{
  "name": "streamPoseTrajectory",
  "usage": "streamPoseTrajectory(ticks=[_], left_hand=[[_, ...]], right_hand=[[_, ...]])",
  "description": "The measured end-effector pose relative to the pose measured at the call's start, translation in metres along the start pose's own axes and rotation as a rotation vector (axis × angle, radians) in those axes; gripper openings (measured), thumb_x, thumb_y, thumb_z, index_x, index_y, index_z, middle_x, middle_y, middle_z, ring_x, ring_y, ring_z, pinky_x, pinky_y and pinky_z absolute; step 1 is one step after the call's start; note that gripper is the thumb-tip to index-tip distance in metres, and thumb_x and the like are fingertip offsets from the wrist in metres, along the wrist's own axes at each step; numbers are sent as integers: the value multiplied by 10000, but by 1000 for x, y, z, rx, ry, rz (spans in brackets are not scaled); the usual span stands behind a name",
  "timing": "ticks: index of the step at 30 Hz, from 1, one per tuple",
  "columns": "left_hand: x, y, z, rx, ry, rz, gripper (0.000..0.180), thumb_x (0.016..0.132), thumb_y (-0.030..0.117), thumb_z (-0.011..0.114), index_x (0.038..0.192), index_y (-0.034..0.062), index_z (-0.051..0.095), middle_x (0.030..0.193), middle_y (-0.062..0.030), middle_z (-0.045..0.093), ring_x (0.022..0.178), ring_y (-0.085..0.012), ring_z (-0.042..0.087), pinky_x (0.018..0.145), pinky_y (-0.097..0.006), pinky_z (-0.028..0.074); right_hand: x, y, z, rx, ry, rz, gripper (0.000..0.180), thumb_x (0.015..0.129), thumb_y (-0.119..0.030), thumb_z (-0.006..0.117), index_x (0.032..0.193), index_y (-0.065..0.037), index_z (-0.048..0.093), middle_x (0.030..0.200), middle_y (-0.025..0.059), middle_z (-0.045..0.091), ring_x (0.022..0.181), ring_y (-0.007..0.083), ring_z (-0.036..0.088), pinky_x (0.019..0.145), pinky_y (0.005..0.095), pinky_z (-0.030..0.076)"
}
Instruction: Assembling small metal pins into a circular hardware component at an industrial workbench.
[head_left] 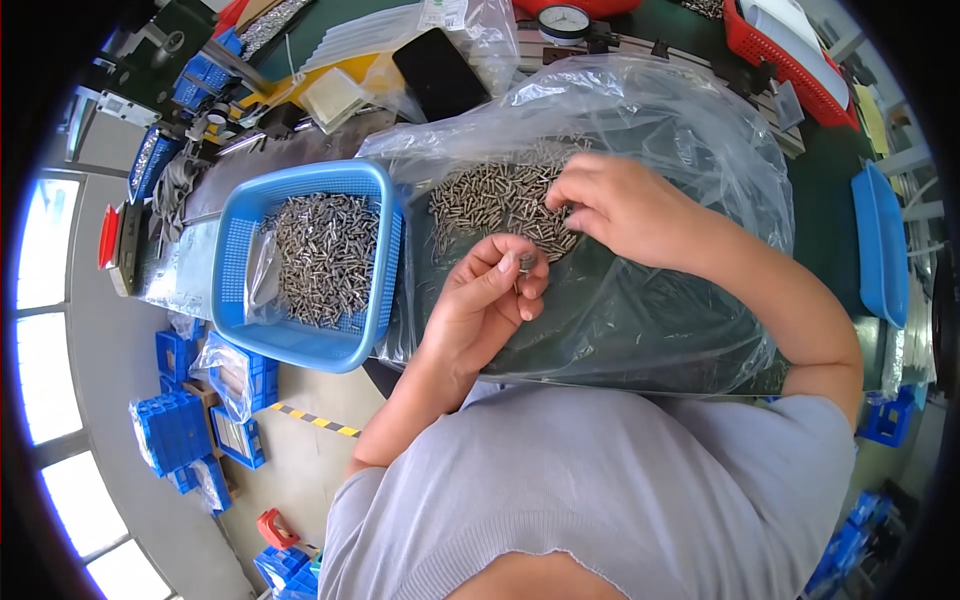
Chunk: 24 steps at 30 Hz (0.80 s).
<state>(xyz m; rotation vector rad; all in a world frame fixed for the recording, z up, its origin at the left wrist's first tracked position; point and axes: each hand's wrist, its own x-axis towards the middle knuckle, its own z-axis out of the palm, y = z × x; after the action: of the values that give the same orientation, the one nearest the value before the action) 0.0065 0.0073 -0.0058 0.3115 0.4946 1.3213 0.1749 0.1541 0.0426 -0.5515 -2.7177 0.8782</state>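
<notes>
A pile of small metal pins [490,195] lies on a clear plastic sheet [640,320] spread over the green bench. My left hand [490,285] is raised at the near side of the pile, its thumb and fingers closed round a small bundle of the metal pins [527,261]. Over the pile's right part my right hand [620,205] hovers with thumb and fingertips bent together at the pins; whether one is pinched there is too small to tell. To the left stands a blue plastic basket [228,270] holding many similar pins [325,255] and a clear bag.
Behind the sheet are a black phone [440,73], a dial gauge [563,22] and clear bags. A red basket [795,60] stands at the far right, a blue tray [880,245] at the right edge. Blue crates [178,430] are stacked on the floor at left.
</notes>
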Motion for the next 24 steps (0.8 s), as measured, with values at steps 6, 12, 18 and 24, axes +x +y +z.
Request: streamPoseTrajectory(ticks=[6,12,18,24], left_hand=[[-5,1,-5,-31,-7,-32,176,907,183,592,1025,59,553,929,-96,578,723,-120,514,616,-260,424],[-7,6,-8,-77,-10,-73,195,908,198,593,1046,69,545,943,-101,566,733,-125,498,608,-260,415],[-7,8,-6,-44,33,-77,212,894,200,617,1051,76,547,962,-111,562,741,-123,489,616,-263,419],[-5,9,-2,-33,65,-47,234,874,198,643,1041,67,546,971,-111,576,737,-122,490,607,-244,423]], right_hand=[[3,-12,6,-140,-153,96,297,676,-115,741,884,-43,543,880,114,575,790,327,594,662,413,473],[10,-8,30,-133,-24,31,263,720,-161,712,881,-51,534,853,120,562,730,319,614,595,407,502],[9,6,43,-28,178,-93,208,704,-49,714,874,-52,593,830,79,552,674,268,596,570,348,483],[11,13,42,253,261,-74,154,735,-12,703,871,-25,632,847,70,589,675,197,604,604,279,481]])
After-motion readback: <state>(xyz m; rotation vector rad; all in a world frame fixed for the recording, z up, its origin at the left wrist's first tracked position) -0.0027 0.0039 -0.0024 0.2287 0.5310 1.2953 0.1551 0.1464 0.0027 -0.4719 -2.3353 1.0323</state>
